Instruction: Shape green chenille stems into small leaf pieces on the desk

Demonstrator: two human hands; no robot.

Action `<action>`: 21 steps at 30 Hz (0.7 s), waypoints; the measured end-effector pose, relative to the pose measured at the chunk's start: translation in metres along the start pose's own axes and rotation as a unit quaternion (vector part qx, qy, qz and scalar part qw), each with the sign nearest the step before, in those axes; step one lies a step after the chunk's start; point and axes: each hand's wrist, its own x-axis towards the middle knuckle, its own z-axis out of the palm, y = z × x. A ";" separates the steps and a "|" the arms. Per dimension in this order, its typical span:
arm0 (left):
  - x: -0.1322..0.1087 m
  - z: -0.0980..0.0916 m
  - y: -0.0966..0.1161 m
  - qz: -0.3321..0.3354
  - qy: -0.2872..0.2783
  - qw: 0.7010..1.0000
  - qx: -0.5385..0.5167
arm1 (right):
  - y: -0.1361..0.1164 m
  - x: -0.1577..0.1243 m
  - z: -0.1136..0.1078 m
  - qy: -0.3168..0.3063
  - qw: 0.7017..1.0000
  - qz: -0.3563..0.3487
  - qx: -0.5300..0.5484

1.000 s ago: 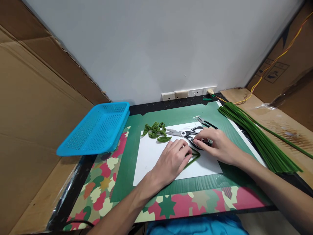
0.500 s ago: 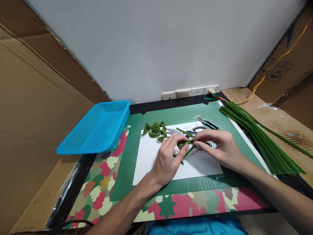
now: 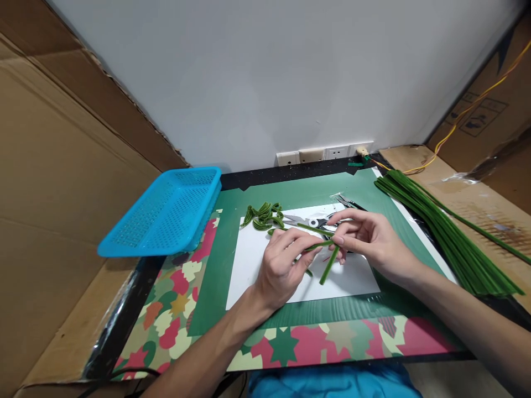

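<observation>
Over the white sheet (image 3: 249, 276), my left hand (image 3: 286, 265) pinches a green fuzzy pipe cleaner (image 3: 329, 270) between thumb and fingers. My right hand (image 3: 369, 237) grips it too, thumb and fingertip closed at a point where strands cross. From that crossing one strand points up and left and another hangs down toward me. Behind my hands lie scissors (image 3: 314, 222), their handles partly hidden by my right hand. A small pile of curled green pipe cleaner pieces (image 3: 263, 214) rests at the sheet's far left corner.
A blue perforated basket (image 3: 166, 213) stands at the left. At the right lies a bundle of long green pipe cleaners (image 3: 448, 237). Black thread snips (image 3: 350, 203) lie behind my right hand. Wall sockets (image 3: 311, 156) with a plugged-in yellow cable (image 3: 448, 130) line the back.
My right hand has shifted slightly right, its fingers spread more above the pinch. The crossing of the strands has moved right with it, and the lower strand now hangs more freely.
</observation>
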 end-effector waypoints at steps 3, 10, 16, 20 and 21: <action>0.004 0.001 0.007 -0.102 -0.001 0.992 -0.071 | 0.003 -0.001 0.000 -0.008 1.000 0.008 0.015; 0.009 0.006 0.007 -0.376 -0.045 0.853 -0.359 | 0.004 -0.001 0.003 0.027 0.999 -0.039 -0.006; 0.013 0.004 0.004 -0.442 -0.060 0.789 -0.422 | 0.004 -0.001 0.004 0.039 0.997 -0.051 -0.037; 0.012 0.003 0.003 -0.412 -0.045 0.826 -0.381 | 0.006 0.000 0.002 0.039 0.996 -0.050 -0.057; 0.011 0.004 0.003 -0.404 -0.040 0.832 -0.378 | 0.007 0.000 0.001 0.045 0.995 -0.059 -0.068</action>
